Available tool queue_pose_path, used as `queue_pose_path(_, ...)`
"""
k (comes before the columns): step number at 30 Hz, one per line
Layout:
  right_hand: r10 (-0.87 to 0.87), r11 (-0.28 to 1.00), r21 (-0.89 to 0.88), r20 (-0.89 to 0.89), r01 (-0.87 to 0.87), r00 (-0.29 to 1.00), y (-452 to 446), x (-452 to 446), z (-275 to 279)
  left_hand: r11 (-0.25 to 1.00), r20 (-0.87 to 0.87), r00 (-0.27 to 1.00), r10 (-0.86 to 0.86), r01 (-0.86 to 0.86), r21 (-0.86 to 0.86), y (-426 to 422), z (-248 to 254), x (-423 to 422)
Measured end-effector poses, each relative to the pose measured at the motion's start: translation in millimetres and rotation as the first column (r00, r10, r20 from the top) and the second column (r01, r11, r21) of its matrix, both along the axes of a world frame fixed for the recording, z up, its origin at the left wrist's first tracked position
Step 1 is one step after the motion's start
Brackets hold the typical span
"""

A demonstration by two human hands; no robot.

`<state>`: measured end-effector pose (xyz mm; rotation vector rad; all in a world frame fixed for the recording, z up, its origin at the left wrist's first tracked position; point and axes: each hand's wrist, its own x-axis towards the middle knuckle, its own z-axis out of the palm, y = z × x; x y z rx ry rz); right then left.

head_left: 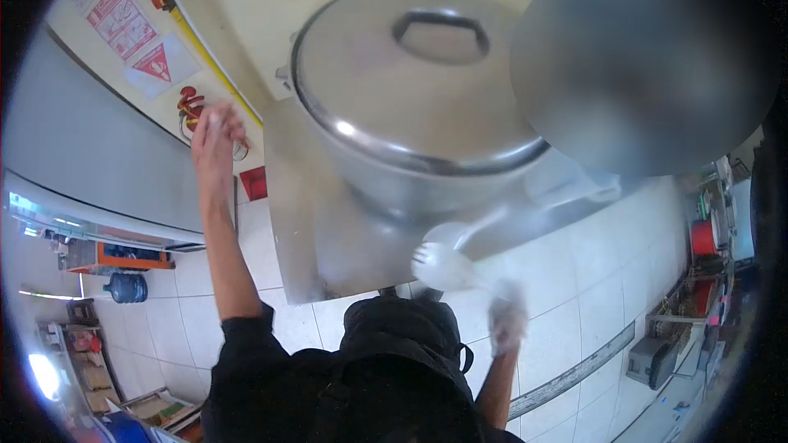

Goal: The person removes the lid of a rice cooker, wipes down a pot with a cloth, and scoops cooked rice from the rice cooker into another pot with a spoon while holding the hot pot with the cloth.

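the lid (386, 86) is silver, the pipe (196, 39) yellow, the shirt (304, 394) black.

In front of you is a flat, grey metal table (295, 238); on it stands a big, round, silver metal pot (394, 184) with its round metal lid (353, 70), back from the near edge.

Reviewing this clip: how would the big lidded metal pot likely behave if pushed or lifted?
The metal pot should feel rigid, judging by its metallic walls. It is probably heavy given its bulk, though the lid hides any contents. Its broad shape suggests sliding before tipping. The lid itself, smooth and shiny, may slip unless held by its handle.
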<state>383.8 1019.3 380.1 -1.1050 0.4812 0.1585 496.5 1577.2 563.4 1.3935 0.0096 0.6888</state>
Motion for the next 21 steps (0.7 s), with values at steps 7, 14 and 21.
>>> queue_pose_path(7, 0.392, 0.891, -0.148, -0.223, -0.428, 0.893, 111, 41, -77, 0.781, -0.214, 0.897, 0.387, -0.442, -0.442, -4, -220, -136)
queue_pose_path(14, 0.549, 0.825, -0.113, -0.074, -0.554, 0.833, 93, 7, -79, 0.949, -0.592, 0.8, 0.094, -0.252, -0.189, -231, -265, -255)
queue_pose_path(21, 0.446, 0.87, -0.236, 0.005, -0.432, 0.895, -91, -109, -112, 0.895, -0.515, 0.732, -0.446, 0.348, -0.28, -427, -275, -297)
